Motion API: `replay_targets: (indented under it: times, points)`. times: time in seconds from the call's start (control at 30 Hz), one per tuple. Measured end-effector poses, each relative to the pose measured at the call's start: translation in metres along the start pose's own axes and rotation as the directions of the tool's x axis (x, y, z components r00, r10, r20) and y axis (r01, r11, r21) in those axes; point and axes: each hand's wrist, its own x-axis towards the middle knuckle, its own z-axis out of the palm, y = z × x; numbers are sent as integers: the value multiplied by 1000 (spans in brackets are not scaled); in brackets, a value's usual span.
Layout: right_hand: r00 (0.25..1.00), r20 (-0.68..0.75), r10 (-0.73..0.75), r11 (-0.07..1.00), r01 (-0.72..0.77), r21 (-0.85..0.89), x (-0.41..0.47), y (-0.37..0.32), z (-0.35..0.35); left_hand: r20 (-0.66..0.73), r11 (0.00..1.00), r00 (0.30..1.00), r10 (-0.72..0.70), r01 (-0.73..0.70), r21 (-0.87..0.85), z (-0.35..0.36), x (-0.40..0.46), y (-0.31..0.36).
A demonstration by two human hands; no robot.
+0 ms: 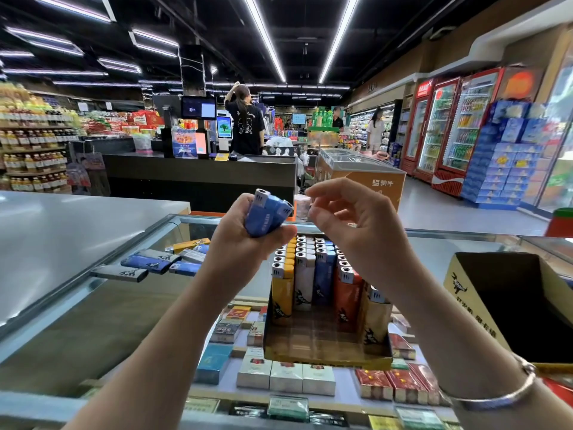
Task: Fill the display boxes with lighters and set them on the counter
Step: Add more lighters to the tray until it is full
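Note:
My left hand (pixel 245 240) grips a bunch of blue lighters (pixel 267 214), raised above the glass counter (pixel 130 308). My right hand (pixel 350 218) hovers just right of them with fingers loosely curled, holding nothing. Below stands a yellow display box (pixel 328 355) with upright rows of yellow, white, blue and orange lighters (pixel 313 271) at its back; its front part shows bare floor. Several loose lighters (pixel 155 262) lie flat on the glass to the left. A second yellow display box (pixel 465 290) with a dark interior stands at the right.
Cigarette packs (pixel 285 377) lie inside the case under the glass. A grey countertop (pixel 62 237) spreads to the left. Beyond are a checkout desk (pixel 201 172) with a person behind it, a chest freezer (pixel 362 172) and drink fridges (pixel 446 125).

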Motion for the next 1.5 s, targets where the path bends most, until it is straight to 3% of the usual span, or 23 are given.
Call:
replay_targets:
  times: [0.2,0.33,0.6,0.9,1.07,1.17,1.37,1.5]
  points:
    - [975,218,-36,997,19,80,-2,-5,0,185,992,981,-56,77,-105,-1,-4,6]
    - [963,270,-12,969,-56,242,-2,-6,0,232,991,971,-60,85,-100,-2,-5,10]
    - [982,190,3,982,-38,182,0,2,0,241,995,971,0,25,-97,4,-8,12]
    - [974,216,72,928,-145,342,4,11,-12,122,990,991,-62,77,-120,-2,-4,9]
    - [981,-18,192,901,-169,400,7,19,-16,59,982,992,-108,116,-147,2,-2,7]
    - [960,-59,274,868,-220,445,8,24,-21,61,985,988,-145,150,-87,2,0,0]
    - [981,-64,181,979,-174,106,7,28,-17,165,980,966,-197,198,8,1,-2,-5]
    - [998,-15,60,986,-62,-156,5,29,-12,237,971,941,-241,234,57,2,-2,-6]
